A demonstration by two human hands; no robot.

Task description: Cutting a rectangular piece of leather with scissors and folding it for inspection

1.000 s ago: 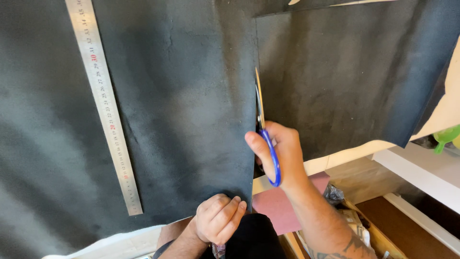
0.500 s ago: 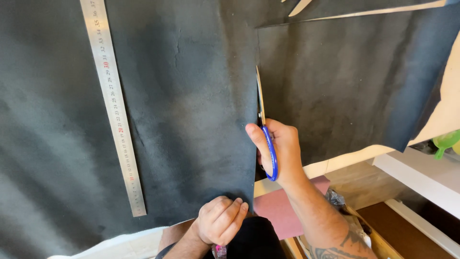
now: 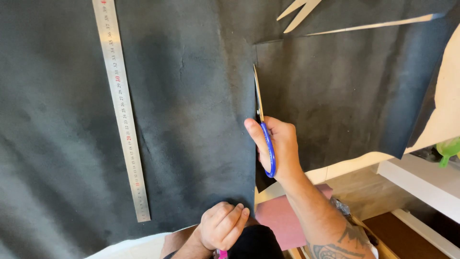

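While the right hand (image 3: pixel 278 144) holds blue-handled scissors (image 3: pixel 262 122) closed in its grip, the left hand (image 3: pixel 223 225) pinches the near edge of the black fabric sheet (image 3: pixel 191 120) on the bench. Cut runs partway; far section remains uncut. Steel ruler (image 3: pixel 122 110) lies left.

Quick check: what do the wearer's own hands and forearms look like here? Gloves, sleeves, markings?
Both hands are bare, no gloves. The right hand leads into a bare forearm with no sleeve in view and a dark patterned tattoo near the bottom edge. The left hand shows only to the wrist, also unsleeved. I can make out no rings, watch or bands on either.
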